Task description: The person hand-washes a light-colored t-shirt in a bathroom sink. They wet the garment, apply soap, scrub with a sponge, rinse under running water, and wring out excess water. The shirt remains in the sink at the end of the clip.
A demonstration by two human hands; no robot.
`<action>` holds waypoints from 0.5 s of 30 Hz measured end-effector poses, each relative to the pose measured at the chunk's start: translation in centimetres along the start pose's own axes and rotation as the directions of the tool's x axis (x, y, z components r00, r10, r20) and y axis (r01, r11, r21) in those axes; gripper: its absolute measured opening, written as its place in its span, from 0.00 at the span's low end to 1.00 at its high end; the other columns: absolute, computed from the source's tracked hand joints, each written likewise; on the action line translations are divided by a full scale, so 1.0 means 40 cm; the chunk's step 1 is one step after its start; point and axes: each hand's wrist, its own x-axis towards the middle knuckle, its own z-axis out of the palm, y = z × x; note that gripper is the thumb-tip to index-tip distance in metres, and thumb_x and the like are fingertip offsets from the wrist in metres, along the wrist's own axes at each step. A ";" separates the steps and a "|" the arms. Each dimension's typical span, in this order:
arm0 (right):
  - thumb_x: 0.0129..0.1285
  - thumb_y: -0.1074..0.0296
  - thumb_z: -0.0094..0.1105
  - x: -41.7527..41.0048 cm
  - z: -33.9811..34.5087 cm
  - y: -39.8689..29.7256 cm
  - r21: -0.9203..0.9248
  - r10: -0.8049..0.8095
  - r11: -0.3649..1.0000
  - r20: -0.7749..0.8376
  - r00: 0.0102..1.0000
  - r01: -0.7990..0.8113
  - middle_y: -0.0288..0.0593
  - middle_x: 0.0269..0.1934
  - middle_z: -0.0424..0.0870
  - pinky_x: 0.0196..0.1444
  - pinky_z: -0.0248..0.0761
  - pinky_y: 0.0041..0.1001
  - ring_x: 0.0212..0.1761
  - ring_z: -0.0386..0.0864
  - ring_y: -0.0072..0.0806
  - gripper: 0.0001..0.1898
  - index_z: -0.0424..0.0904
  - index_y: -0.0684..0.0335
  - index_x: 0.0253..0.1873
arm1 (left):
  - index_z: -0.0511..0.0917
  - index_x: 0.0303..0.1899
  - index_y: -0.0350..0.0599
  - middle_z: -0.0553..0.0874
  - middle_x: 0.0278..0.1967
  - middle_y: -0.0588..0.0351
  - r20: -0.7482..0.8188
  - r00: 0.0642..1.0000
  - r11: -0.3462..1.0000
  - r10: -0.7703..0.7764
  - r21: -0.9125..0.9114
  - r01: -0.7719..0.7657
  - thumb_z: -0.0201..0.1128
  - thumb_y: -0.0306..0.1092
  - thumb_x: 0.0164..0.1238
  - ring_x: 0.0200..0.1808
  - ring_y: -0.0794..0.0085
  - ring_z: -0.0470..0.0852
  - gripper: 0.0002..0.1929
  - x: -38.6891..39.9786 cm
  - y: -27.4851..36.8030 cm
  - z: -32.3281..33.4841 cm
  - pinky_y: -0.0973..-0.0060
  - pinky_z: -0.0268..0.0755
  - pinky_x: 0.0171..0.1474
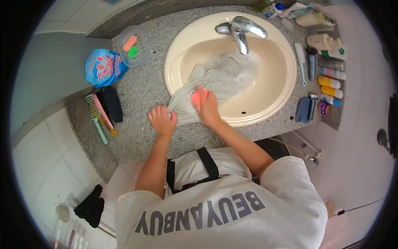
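A wet, pale grey garment [189,107] is draped over the near left rim of the cream oval sink [273,96], its far end lying in sudsy water [245,70]. At the rim, my left hand [163,119] grips the edge of the cloth. My right hand [209,109] holds an orange-pink bar of soap [200,97] against the fabric; its fingers partly cover the bar. Above the basin stands a chrome single-lever faucet [242,32], and no stream of water shows from its spout.
Left on the granite counter [140,93] are a clear plastic bowl [141,57] with orange and green pieces, a blue pouch [105,68], combs [99,115] and a black case [110,102]. Bottles [323,42], a brush [300,62] and a razor [312,105] line the right side.
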 end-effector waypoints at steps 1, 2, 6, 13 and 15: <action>0.69 0.52 0.54 0.045 0.014 0.045 0.037 0.114 0.993 0.007 0.993 -0.114 0.64 0.51 0.73 0.54 0.66 0.47 0.52 0.72 0.58 0.26 0.66 0.54 0.68 | 0.74 0.35 0.47 0.77 0.35 0.54 0.004 1.000 1.000 0.004 -0.012 -0.004 0.62 0.37 0.50 0.40 0.57 0.74 0.11 0.004 0.005 -0.001 0.61 0.64 0.46; 0.69 0.53 0.54 0.081 0.022 0.089 0.022 0.061 0.998 -0.033 0.998 -0.060 0.64 0.49 0.74 0.53 0.67 0.47 0.49 0.74 0.58 0.26 0.66 0.53 0.68 | 0.74 0.35 0.47 0.77 0.35 0.54 0.009 1.000 1.000 0.010 -0.021 -0.010 0.62 0.37 0.50 0.40 0.57 0.74 0.11 0.007 0.009 0.000 0.60 0.64 0.46; 0.66 0.57 0.58 -0.028 -0.013 -0.037 -0.034 -0.006 0.999 0.096 0.995 0.009 0.59 0.51 0.74 0.53 0.66 0.47 0.52 0.72 0.55 0.25 0.67 0.52 0.67 | 0.75 0.37 0.45 0.77 0.36 0.53 0.016 1.000 1.000 0.006 -0.016 -0.006 0.62 0.36 0.52 0.43 0.55 0.74 0.11 -0.014 -0.008 0.008 0.59 0.64 0.48; 0.63 0.58 0.60 0.103 0.005 0.045 -0.053 0.206 0.978 0.075 0.976 -0.203 0.53 0.52 0.72 0.54 0.63 0.48 0.56 0.69 0.49 0.22 0.72 0.54 0.60 | 0.74 0.37 0.45 0.76 0.35 0.52 0.026 0.999 0.999 0.033 0.002 -0.033 0.61 0.36 0.53 0.41 0.55 0.74 0.11 0.005 0.003 0.002 0.59 0.64 0.48; 0.64 0.53 0.58 0.039 0.028 0.010 -0.006 0.081 0.997 0.074 0.994 -0.081 0.54 0.53 0.72 0.55 0.63 0.49 0.58 0.67 0.50 0.25 0.70 0.54 0.64 | 0.74 0.37 0.45 0.76 0.35 0.53 0.039 0.999 0.999 0.030 0.042 -0.032 0.61 0.37 0.53 0.41 0.56 0.74 0.11 -0.004 -0.005 0.011 0.60 0.64 0.47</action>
